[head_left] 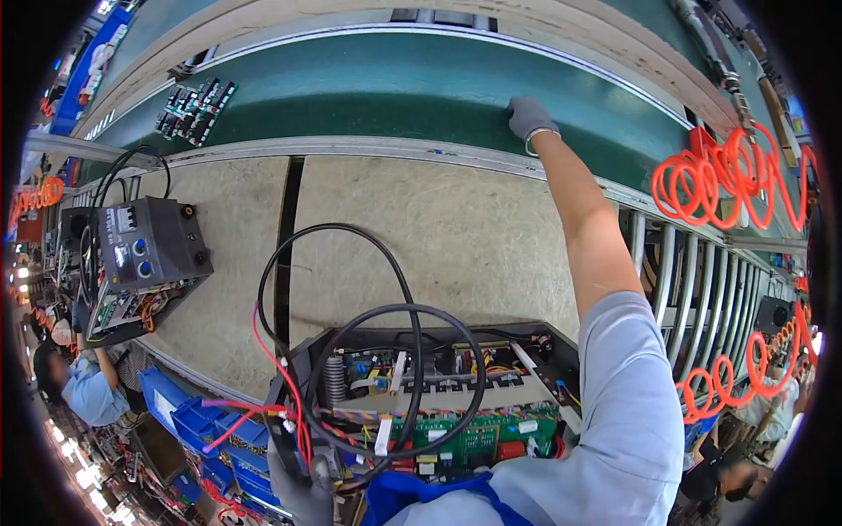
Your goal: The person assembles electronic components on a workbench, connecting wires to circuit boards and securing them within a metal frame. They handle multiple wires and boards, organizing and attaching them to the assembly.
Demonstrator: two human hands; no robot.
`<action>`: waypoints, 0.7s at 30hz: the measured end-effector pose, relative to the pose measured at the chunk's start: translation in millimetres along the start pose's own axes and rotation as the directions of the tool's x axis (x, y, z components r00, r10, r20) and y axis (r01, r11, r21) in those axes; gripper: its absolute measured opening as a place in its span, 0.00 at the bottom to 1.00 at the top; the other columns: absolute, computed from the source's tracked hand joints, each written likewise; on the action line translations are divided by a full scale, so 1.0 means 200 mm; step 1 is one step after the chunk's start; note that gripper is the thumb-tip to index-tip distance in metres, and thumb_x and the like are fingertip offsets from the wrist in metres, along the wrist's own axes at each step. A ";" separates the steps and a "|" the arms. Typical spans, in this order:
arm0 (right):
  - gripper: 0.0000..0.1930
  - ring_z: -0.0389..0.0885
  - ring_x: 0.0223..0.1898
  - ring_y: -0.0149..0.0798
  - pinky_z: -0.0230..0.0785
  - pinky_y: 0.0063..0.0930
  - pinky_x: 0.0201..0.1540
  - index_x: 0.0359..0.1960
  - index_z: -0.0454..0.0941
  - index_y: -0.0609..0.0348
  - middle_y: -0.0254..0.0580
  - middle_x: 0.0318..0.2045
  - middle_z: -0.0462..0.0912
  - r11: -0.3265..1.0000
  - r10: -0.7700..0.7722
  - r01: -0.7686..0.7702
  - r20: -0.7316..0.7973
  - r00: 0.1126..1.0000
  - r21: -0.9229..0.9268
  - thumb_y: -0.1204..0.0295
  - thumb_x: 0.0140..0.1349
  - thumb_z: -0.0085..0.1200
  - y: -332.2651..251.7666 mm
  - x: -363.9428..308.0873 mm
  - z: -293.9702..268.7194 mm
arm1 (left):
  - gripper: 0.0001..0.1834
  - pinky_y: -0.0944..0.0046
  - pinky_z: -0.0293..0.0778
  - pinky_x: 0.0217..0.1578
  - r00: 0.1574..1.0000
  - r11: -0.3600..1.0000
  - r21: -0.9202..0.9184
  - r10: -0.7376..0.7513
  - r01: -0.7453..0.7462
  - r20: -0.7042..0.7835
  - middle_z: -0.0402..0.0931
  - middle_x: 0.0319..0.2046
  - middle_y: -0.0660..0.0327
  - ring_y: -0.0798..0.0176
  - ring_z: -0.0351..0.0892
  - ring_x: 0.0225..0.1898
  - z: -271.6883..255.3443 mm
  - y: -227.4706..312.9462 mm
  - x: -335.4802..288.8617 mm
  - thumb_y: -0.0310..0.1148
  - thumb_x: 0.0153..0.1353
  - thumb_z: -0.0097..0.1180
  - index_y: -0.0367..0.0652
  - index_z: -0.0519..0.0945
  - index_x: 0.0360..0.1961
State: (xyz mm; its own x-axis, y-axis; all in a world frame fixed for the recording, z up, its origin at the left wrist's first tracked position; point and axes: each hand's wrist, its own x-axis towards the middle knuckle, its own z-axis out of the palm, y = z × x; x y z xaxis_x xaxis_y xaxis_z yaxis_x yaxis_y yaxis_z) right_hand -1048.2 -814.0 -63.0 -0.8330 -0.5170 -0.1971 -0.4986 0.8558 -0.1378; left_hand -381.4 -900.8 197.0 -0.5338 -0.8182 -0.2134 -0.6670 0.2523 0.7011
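My right hand, in a grey glove with a band at the wrist, reaches far over the green conveyor belt. Its fingers are curled, and their inner side is hidden. Low in the view, my left hand, also gloved in grey, grips the left edge of an open machine chassis. Red and pink wires rise beside that hand. Inside the chassis lie a green circuit board and other electronic parts. A thick black cable loops over it. My body hides the chassis's near side.
Several circuit boards sit on the belt's left. A grey machine with blue knobs stands at the left, near another person. Blue bins lie below it. Coiled orange hoses hang beside metal rollers at right.
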 end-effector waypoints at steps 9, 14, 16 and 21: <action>0.11 0.80 0.35 0.49 0.71 0.41 0.37 0.33 0.79 0.56 0.46 0.33 0.82 0.819 -0.562 0.573 0.219 0.798 0.011 0.75 0.44 0.56 -0.31 -0.71 -0.59 | 0.32 0.62 0.71 0.50 0.997 0.994 0.080 0.078 -0.079 0.008 0.77 0.48 0.49 0.58 0.77 0.47 -0.02 -0.01 0.04 0.39 0.60 0.63 0.32 0.68 0.59; 0.16 0.84 0.27 0.39 0.76 0.35 0.31 0.42 0.79 0.65 0.48 0.32 0.83 0.869 -0.494 0.451 0.395 0.775 0.202 0.64 0.59 0.54 -0.41 -1.44 -1.23 | 0.21 0.63 0.73 0.44 0.985 0.968 0.210 0.157 -0.141 -0.065 0.80 0.39 0.55 0.64 0.77 0.39 -0.01 -0.09 -0.01 0.40 0.64 0.59 0.33 0.73 0.48; 0.18 0.85 0.25 0.40 0.78 0.37 0.29 0.43 0.78 0.68 0.49 0.32 0.83 0.882 -0.461 0.363 0.393 0.795 0.301 0.62 0.62 0.53 -0.30 -1.62 -1.29 | 0.22 0.63 0.73 0.42 0.989 0.954 0.274 0.137 -0.119 -0.047 0.81 0.37 0.56 0.63 0.78 0.38 0.00 -0.04 -0.01 0.42 0.64 0.59 0.33 0.74 0.48; 0.17 0.85 0.30 0.36 0.77 0.32 0.31 0.46 0.77 0.64 0.45 0.37 0.83 0.484 -0.364 0.220 -0.034 0.931 0.847 0.64 0.62 0.55 -0.06 -2.02 -1.21 | 0.27 0.56 0.72 0.38 0.945 0.936 0.190 0.315 -0.295 -0.083 0.80 0.33 0.53 0.56 0.79 0.34 0.01 -0.19 0.06 0.49 0.62 0.58 0.33 0.75 0.47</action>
State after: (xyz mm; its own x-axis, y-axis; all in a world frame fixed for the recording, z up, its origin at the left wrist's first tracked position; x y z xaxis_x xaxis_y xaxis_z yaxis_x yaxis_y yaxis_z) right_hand -764.0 -612.6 253.5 -0.6016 -0.7924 -0.1006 -0.2212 0.2863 -0.9323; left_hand -363.2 -919.2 165.4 -0.6716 -0.7370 0.0759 -0.5654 0.5760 0.5903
